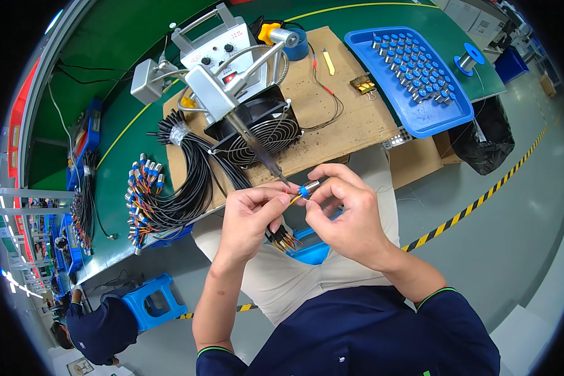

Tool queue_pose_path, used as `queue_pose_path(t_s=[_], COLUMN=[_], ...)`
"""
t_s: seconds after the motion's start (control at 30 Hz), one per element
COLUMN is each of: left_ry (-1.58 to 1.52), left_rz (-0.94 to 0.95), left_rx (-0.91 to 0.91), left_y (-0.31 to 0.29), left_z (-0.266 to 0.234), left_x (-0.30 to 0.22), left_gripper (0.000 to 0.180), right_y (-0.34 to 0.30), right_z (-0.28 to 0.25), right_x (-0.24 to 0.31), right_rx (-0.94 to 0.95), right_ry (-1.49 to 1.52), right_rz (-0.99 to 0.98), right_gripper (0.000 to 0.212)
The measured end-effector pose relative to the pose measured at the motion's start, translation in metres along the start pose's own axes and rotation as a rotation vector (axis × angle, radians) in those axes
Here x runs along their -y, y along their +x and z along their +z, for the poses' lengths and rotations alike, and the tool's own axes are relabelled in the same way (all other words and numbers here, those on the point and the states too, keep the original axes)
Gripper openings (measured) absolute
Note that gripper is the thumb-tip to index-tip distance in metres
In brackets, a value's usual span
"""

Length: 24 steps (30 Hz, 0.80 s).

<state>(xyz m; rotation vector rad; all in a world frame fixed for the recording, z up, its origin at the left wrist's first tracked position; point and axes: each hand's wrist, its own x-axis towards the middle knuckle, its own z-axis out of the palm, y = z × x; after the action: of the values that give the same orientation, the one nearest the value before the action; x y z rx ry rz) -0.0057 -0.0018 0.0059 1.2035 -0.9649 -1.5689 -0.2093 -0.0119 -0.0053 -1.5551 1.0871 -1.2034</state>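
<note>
Below the tip of a mounted soldering iron [271, 164], a small silver cylindrical connector [308, 188] with a blue insert is held between my hands. My right hand [351, 216] has its fingers curled around the connector, with a thin, pale strand near the thumb tip. My left hand [250, 216] is closed in a pinch on thin coloured wires [294, 199] that run to the blue end. The iron's tip is just above the left fingertips; I cannot tell whether it touches the joint. Over my lap hang loose stripped cable ends [284, 239].
A soldering station [216, 53] and black fan [257, 128] stand on cardboard [351, 119]. Bundled black cables [197, 169] and finished connectors [145, 188] lie left. Right are a blue tray [391, 103] of connectors and a wire spool [470, 59]. A co-worker [103, 329] sits lower left.
</note>
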Motion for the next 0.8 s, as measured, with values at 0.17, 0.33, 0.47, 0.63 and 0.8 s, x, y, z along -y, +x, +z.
queue_pose_path(t_s=[0.17, 0.33, 0.47, 0.63, 0.8], left_ry=[0.091, 0.096, 0.050, 0.017, 0.000], left_rz=[-0.040, -0.076, -0.087, -0.090, -0.078], left_rx=[0.015, 0.018, 0.030, 0.011, 0.015], left_y=[0.001, 0.002, 0.003, 0.005, 0.005], left_z=[-0.001, 0.004, 0.003, 0.003, -0.002], left_x=[-0.002, -0.012, -0.012, -0.013, -0.008], left_gripper=[0.014, 0.012, 0.011, 0.010, 0.009], right_y=[-0.001, -0.001, -0.001, 0.004, 0.010], right_z=[-0.002, -0.004, -0.005, -0.010, -0.029], right_x=[-0.001, 0.002, 0.002, 0.007, 0.003], right_rx=[0.004, 0.033, 0.036, -0.009, 0.037], right_ry=[0.001, 0.015, 0.030, 0.012, -0.081], right_rz=[-0.041, -0.094, -0.088, -0.045, 0.042], right_gripper=[0.007, 0.008, 0.008, 0.006, 0.011])
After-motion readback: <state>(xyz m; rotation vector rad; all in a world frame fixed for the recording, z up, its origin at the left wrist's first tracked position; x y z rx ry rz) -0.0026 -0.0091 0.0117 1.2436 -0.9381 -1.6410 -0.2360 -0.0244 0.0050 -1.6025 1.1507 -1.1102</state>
